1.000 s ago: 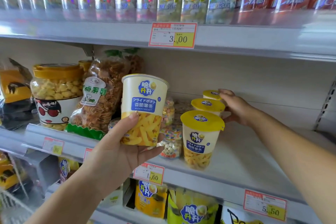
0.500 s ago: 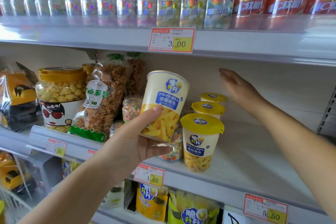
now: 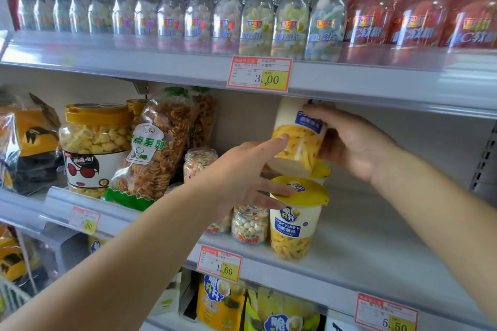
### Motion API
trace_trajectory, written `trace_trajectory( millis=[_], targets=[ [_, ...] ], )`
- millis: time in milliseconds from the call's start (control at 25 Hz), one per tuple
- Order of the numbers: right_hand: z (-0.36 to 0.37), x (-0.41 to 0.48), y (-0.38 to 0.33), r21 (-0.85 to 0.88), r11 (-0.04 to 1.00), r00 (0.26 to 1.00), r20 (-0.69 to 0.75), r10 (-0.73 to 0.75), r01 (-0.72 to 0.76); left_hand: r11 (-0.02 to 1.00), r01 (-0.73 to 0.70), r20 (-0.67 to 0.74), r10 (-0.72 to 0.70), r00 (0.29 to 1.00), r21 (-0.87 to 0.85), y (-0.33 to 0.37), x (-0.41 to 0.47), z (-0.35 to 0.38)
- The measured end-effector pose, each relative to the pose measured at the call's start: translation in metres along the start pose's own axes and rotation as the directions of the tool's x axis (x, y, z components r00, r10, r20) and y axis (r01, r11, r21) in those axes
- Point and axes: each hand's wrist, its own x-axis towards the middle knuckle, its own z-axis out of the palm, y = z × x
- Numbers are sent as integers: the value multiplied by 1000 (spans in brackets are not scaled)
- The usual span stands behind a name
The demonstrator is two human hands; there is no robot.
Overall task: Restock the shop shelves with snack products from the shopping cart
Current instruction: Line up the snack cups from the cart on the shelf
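Observation:
A potato-stick cup (image 3: 298, 142), white with a blue label, hangs tilted just under the upper shelf (image 3: 376, 83). My right hand (image 3: 355, 142) grips it from the right, fingers curled over its label. My left hand (image 3: 236, 174) touches the cup's left side with the thumb; its fingers stretch straight beneath, over the yellow lid of a matching cup (image 3: 295, 226) standing at the front of the middle shelf (image 3: 376, 250). Another yellow-lidded cup (image 3: 321, 170) peeks out behind it, mostly hidden.
Small candy jars (image 3: 250, 223) stand left of the cups, then a bag of twisted snacks (image 3: 158, 148) and a big yellow-lidded jar (image 3: 94, 142). Several candy bottles (image 3: 258, 16) line the upper shelf. Bare shelf surface (image 3: 398, 217) lies right of the cups. Snack bags (image 3: 220, 301) fill the lower shelf.
The cup has risen up and to the right, above the row of cups. My right hand left the back cups and took hold of it; my left hand's grip has loosened.

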Motion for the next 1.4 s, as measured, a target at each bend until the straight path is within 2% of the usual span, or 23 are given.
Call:
trace_trajectory(
  millis=[80,200,280,440,720,880,960,1040,1120,1160,1200,1240,1320,1360,1400],
  targets=[
    [-19,24,1,-43,996,985,-154,-82,76,998,-67,-145,68,987,8,0,1,-3],
    [-37,55,15,-180,970,919,-330,-214,161,985,-166,-208,172,963,49,-7,4,-6],
    [-43,71,26,-309,930,873,-376,-310,197,977,-199,-212,211,954,80,-10,5,-6],
    [-56,93,43,-493,848,851,-345,-396,195,966,-255,-225,259,939,44,-18,6,-15],
    [-66,105,65,-523,818,842,-308,-442,238,963,-270,-253,263,931,8,-32,5,-19],
    [-70,94,70,-544,823,880,-297,-370,163,962,-274,-266,269,926,21,-38,0,-18],
    [-64,74,62,-620,780,897,-290,-333,89,957,-286,-285,285,915,36,-40,-14,-24],
    [-57,33,50,-750,656,891,-237,-386,85,955,-288,-300,294,907,64,-43,-37,-39],
    [-44,-23,45,-887,408,802,-76,-592,217,963,-251,-333,270,904,99,-51,-68,-62],
    [-31,-58,44,-899,306,743,31,-669,313,970,-210,-360,242,901,126,-59,-86,-77],
    [-20,-78,56,-864,290,707,102,-700,411,974,-160,-391,211,896,161,-69,-104,-93],
    [1,-99,70,-807,323,711,162,-684,494,974,-100,-420,180,889,204,-81,-124,-109],
    [59,-127,118,-632,494,773,288,-566,597,958,26,-501,127,856,287,-110,-167,-144],
    [98,-137,150,-542,537,760,400,-512,647,944,88,-554,110,825,318,-127,-192,-165],
    [138,-147,177,-492,521,715,532,-454,697,917,172,-601,86,794,359,-146,-215,-183]
  ],
)
